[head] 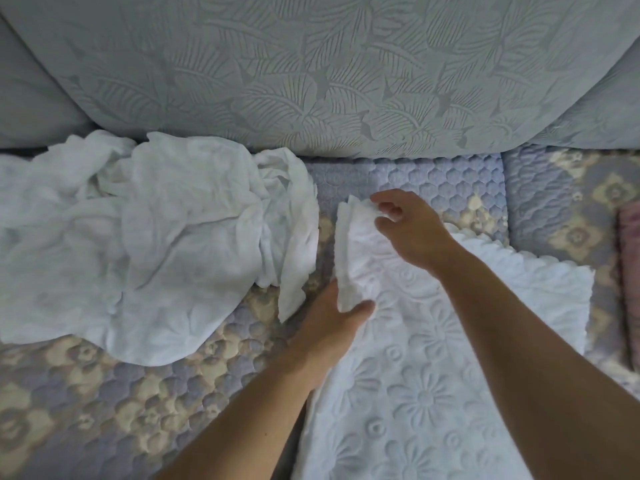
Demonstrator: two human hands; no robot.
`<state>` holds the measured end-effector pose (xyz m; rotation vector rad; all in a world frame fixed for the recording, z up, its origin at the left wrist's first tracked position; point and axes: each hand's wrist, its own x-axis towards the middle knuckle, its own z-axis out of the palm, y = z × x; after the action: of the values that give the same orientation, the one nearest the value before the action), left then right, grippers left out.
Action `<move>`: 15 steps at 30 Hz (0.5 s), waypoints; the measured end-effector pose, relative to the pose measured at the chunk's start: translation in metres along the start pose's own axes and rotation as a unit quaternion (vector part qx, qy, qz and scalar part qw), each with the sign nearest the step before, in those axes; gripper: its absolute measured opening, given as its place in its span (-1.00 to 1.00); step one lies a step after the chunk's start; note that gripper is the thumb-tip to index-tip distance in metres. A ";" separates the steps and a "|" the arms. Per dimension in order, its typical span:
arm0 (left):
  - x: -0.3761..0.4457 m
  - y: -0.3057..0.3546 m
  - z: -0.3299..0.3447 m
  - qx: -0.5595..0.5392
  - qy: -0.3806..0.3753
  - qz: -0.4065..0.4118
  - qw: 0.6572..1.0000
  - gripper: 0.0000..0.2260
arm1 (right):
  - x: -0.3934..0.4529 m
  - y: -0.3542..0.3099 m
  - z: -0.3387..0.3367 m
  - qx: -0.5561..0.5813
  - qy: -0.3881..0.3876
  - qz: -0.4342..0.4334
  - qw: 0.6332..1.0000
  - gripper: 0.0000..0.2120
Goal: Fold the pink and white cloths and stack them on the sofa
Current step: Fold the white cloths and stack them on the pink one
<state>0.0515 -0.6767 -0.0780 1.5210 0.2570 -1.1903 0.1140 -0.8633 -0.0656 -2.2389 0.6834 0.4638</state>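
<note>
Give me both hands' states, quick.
Left hand: grips the embossed white cloth at its folded edge.
Right hand: pinches the same cloth's upper corner.

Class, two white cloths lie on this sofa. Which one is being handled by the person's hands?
The embossed flower-patterned cloth on the right: the left hand and right hand hold its bunched edge. The crumpled plain cloth on the left lies untouched.

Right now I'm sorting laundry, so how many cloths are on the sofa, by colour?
White: 2, the crumpled white cloth and the embossed floral white cloth, whose edge both hands hold.
Pink: 1, a pink cloth at the right edge, mostly out of frame.
Total: 3
</note>
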 end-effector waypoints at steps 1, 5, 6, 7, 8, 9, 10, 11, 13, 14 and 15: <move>0.003 0.008 0.000 -0.015 0.002 0.015 1.000 -0.63 | 0.001 0.004 -0.004 -0.021 -0.012 -0.025 0.999 -0.61; 0.018 0.043 0.000 0.059 0.033 0.098 0.993 -0.74 | 0.001 -0.003 -0.019 -0.009 -0.075 -0.050 0.996 -0.40; 0.020 0.047 -0.001 0.073 0.024 0.109 0.991 -0.73 | 0.001 -0.006 -0.024 0.007 -0.096 -0.048 0.994 -0.33; 0.019 0.050 -0.001 0.083 0.010 0.117 0.990 -0.72 | 0.003 -0.007 -0.028 0.022 -0.120 -0.047 0.991 -0.27; 0.018 0.051 -0.002 0.098 -0.001 0.123 0.987 -0.70 | 0.006 -0.008 -0.031 0.043 -0.145 -0.045 0.987 -0.24; 0.018 0.049 -0.004 0.111 -0.013 0.132 0.985 -0.67 | 0.008 -0.009 -0.036 0.066 -0.171 -0.038 0.982 -0.23; 0.018 0.047 -0.006 0.115 -0.019 0.139 0.983 -0.64 | 0.010 -0.010 -0.041 0.096 -0.201 -0.027 0.974 -0.25; 0.017 0.046 -0.009 0.104 -0.023 0.143 0.984 -0.61 | 0.012 -0.010 -0.047 0.119 -0.231 -0.013 0.966 -0.30; 0.016 0.046 -0.012 0.061 -0.030 0.138 0.988 -0.57 | 0.014 -0.010 -0.059 0.128 -0.272 -0.002 0.954 -0.45; 0.016 0.047 -0.013 0.030 -0.038 0.131 0.990 -0.56 | 0.014 -0.009 -0.063 0.115 -0.268 -0.004 0.957 -0.55; 0.017 0.049 -0.013 -0.001 -0.045 0.120 0.992 -0.57 | 0.013 -0.007 -0.066 0.099 -0.244 -0.009 0.965 -0.65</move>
<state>0.1008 -0.6904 -0.0632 1.4466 0.0135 -1.0617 0.1361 -0.9116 -0.0246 -1.8381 0.4261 0.8601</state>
